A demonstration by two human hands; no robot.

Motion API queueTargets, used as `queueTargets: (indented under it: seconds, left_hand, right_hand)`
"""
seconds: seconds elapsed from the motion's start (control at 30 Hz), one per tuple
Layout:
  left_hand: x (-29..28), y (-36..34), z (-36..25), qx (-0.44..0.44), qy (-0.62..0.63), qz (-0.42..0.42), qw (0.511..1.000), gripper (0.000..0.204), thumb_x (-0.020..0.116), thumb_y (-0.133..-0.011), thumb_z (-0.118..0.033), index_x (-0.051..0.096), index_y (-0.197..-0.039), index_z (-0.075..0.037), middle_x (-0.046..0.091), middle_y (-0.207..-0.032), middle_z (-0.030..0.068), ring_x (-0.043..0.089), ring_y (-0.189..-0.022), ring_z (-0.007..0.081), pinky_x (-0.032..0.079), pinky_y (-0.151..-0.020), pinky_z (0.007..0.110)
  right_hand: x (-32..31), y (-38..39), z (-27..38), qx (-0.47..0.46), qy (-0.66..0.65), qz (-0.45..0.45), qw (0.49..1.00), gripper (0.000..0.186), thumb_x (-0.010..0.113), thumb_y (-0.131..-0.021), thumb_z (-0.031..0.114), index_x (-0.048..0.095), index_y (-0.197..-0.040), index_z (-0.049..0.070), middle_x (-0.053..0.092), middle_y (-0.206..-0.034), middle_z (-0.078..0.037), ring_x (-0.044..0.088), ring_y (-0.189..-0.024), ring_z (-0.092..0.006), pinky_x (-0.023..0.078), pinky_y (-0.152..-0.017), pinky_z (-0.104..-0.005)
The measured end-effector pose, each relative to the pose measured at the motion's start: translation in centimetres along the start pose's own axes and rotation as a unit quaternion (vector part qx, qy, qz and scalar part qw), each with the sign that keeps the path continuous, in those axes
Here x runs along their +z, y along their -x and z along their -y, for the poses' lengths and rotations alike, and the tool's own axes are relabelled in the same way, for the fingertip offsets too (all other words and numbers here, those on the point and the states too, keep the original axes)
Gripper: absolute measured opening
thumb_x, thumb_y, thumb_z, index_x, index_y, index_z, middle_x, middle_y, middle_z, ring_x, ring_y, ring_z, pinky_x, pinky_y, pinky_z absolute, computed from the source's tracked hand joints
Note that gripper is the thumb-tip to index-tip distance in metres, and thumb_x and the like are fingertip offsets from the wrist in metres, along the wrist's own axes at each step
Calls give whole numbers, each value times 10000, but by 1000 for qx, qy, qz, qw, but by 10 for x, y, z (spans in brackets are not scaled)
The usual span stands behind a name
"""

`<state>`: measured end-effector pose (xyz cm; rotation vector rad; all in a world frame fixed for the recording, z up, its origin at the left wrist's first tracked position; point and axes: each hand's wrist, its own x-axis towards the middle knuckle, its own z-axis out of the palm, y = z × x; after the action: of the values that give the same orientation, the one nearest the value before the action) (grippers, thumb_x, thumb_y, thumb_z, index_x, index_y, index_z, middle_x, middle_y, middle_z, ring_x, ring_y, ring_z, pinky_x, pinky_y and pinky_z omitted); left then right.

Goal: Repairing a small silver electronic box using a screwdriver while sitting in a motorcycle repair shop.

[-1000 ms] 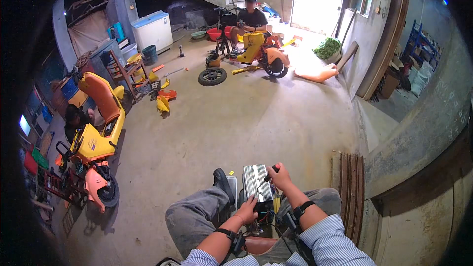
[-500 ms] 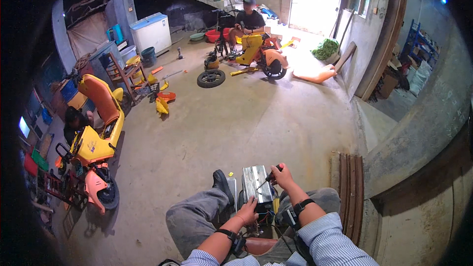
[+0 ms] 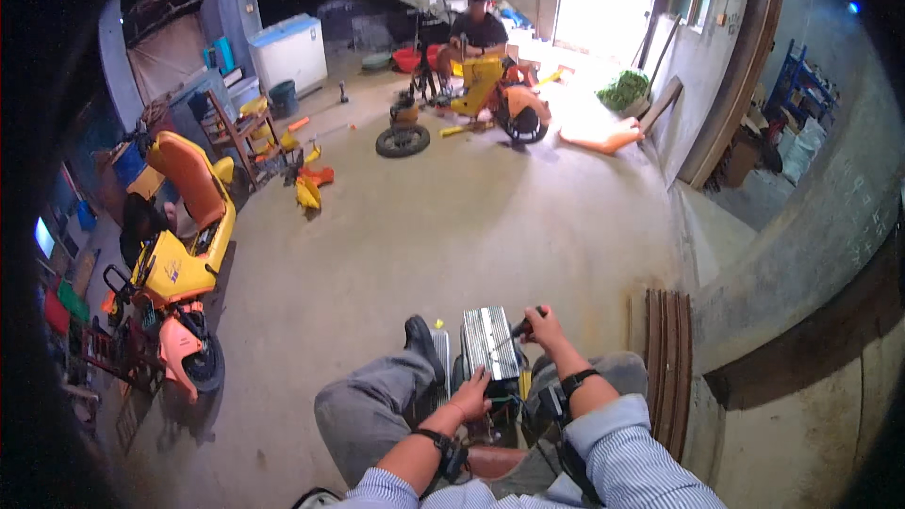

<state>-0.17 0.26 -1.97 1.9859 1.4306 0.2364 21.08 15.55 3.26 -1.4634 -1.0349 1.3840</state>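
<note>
A silver finned metal box (image 3: 487, 333) stands between my knees, with wires partly visible at its near end. My left hand (image 3: 469, 398) lies against the near edge of the box, its fingers stretched toward the top and touching it. In my right hand (image 3: 545, 328), at the box's right side, is a screwdriver (image 3: 520, 328) with a dark handle. Its thin shaft slants down and left over the ribbed top; I cannot tell exactly where the tip touches. A second finned metal piece (image 3: 441, 358) shows beside my left shoe.
A yellow-orange scooter (image 3: 184, 269) stands at left with a person crouching behind it. Another person sits behind a partly stripped scooter (image 3: 485, 90) at the back. A loose wheel (image 3: 403, 140) and yellow parts (image 3: 308, 192) lie on the floor. Brown metal bars (image 3: 667, 349) stand right.
The view has shifted slightly. My right hand and the screwdriver have moved a little, while my left hand stays at the box's near edge.
</note>
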Motion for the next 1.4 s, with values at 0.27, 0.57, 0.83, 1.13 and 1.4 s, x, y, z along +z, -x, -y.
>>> queueTargets:
  seconds: [0.27, 0.57, 0.83, 1.13, 1.4]
  left_hand:
    - [-11, 18, -3, -4, 22, 0, 1000, 812, 634, -758, -160, 257, -1465, -29, 200, -1529, 252, 465, -1194, 479, 401, -1033, 473]
    - [-16, 13, -22, 8, 18, 12, 1000, 822, 638, -779, -181, 232, -1481, -44, 154, -1551, 216, 460, -1207, 441, 400, -1036, 456]
    - [-4, 13, -13, 34, 15, -25, 999, 748, 628, -755, -187, 324, -1425, -57, 291, -1473, 226, 440, -1206, 436, 388, -1035, 471]
    - [5, 2, -4, 58, 63, -42, 995, 575, 625, -736, -173, 464, -1275, -53, 459, -1296, 206, 459, -1165, 424, 393, -1005, 475]
    - [20, -3, 10, 91, 37, -74, 992, 528, 604, -754, -184, 498, -1260, -78, 519, -1237, 233, 492, -1146, 410, 411, -985, 483]
  right_hand:
    - [36, 51, 49, -73, 153, -15, 985, 454, 659, -828, 401, 545, -1011, 1, 650, -885, -196, 639, -848, -337, 490, -764, -422]
    - [76, 96, 98, -170, 345, 71, 920, 386, 609, -866, 387, 480, -951, 34, 617, -885, -248, 595, -878, -459, 479, -741, -494]
    - [109, 106, 88, -212, 405, 81, 886, 365, 654, -835, 347, 475, -995, 72, 628, -948, -202, 632, -828, -430, 517, -691, -504]
    - [119, 107, 82, -226, 419, 66, 877, 371, 662, -830, 324, 463, -1009, 67, 618, -977, -196, 638, -812, -432, 528, -686, -513]
    - [123, 110, 79, -254, 401, 64, 878, 365, 672, -824, 321, 466, -1007, 80, 618, -962, -197, 634, -827, -437, 526, -693, -513]
